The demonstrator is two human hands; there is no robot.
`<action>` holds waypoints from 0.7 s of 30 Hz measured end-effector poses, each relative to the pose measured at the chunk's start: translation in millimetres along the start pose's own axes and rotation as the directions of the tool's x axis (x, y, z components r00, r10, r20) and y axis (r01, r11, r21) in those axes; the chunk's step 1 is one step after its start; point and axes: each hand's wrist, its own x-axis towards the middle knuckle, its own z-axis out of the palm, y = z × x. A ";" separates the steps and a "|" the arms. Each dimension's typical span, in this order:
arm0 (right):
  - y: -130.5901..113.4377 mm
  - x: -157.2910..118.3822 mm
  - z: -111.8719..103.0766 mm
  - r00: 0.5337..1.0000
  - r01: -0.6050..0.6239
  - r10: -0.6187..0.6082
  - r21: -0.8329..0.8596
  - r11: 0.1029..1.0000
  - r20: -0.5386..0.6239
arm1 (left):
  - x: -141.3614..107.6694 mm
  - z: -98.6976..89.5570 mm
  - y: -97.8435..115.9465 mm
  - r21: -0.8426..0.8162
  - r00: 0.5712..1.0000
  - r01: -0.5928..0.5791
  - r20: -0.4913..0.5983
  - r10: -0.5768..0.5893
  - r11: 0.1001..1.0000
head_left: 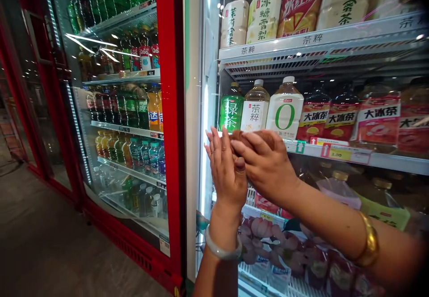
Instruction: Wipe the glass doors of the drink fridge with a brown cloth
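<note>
Drinks cooler (193,122), pale frame, lit inside, on the right of what I see; red-framed cooler (171,109) just left of it, shelves packed with bottled drinks; middle shelf (398,162) of the pale one sits right behind the person's hands.

Left hand (228,171) up in front of it, back toward me, fingers straight and near each other, thumb apart from them; right hand (273,167) comes in from the right, fingers partly bent, pointing left at the left hand; can't tell whether they grip anything, or whether either hand touches the cooler; brown shape (266,137) by the right knuckles, can't make out what.

Bottles beyond the hands, upright: green-zero bottle (284,109), 茶粹 tea bottle (254,113), green-label 绿茶 bottle (231,109); 大冰茶 bottles (378,113) farther right; pale bangle (221,248) on left wrist, gold bangle (368,239) on right forearm; yellow 3.00 price tag (338,154) on the shelf edge.
</note>
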 end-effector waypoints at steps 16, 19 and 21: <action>28.0 -37.1 -39.0 0.991 -0.080 0.093 -0.134 0.988 0.094 | -2.3 14.6 18.2 -0.056 0.979 -0.054 0.195 0.064 0.997; 39.7 -59.6 -58.0 0.991 0.011 0.001 -0.091 0.996 0.132 | -1.4 12.3 24.2 -0.040 0.965 -0.080 0.247 0.088 0.996; 58.6 -66.8 -70.4 0.991 0.027 -0.015 -0.093 0.995 0.135 | -2.5 15.4 28.0 -0.034 0.953 -0.095 0.287 0.100 0.995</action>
